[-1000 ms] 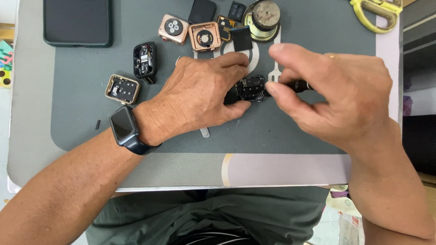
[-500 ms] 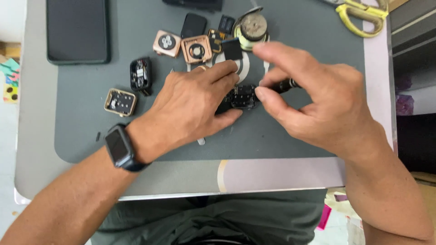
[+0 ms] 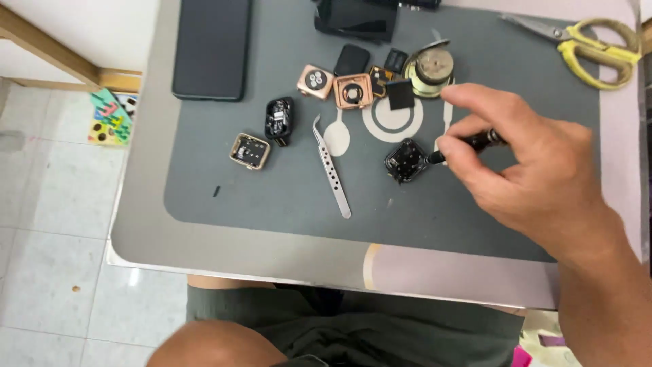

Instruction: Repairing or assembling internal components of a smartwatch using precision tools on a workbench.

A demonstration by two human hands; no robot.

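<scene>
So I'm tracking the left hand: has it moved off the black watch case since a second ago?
Yes. It has left the black watch case on the grey mat, withdrawing out of view; only the right hand remains.

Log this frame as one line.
right hand: holds black tool | tip at black watch case | left hand: out of view | tweezers: on mat

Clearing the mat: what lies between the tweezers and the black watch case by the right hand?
Only bare grey mat separates the tweezers from the black case, in the head view.
</scene>
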